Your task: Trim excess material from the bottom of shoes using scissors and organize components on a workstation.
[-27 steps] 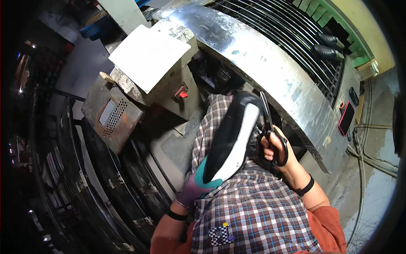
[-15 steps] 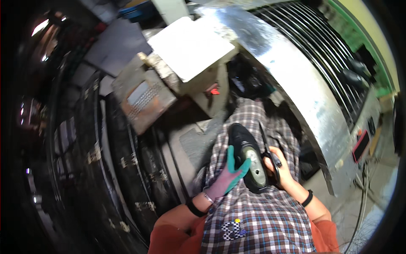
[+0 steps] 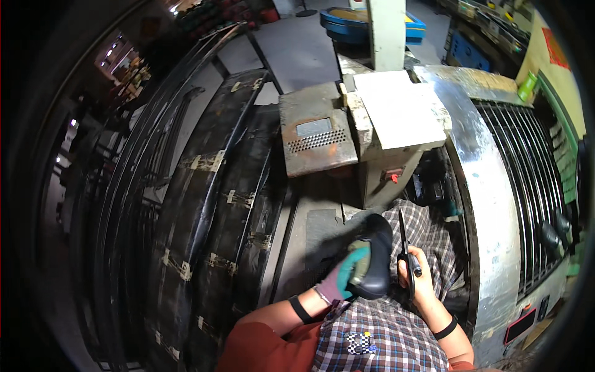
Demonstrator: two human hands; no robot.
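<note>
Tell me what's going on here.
A person in a brown-and-white checked garment is holding a black shoe with their teal-and-mauve gloved left hand. Their bare right hand grips black-handled metal scissors, pointing away from the body, to the right of the shoe. Ahead, a flat white rectangular sheet lies on a worn grey stand.

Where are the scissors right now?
In the head view, the scissors are in the right hand, over the plaid cloth, just right of the black shoe in the gloved left hand; their blades point toward the picture's top.
</note>
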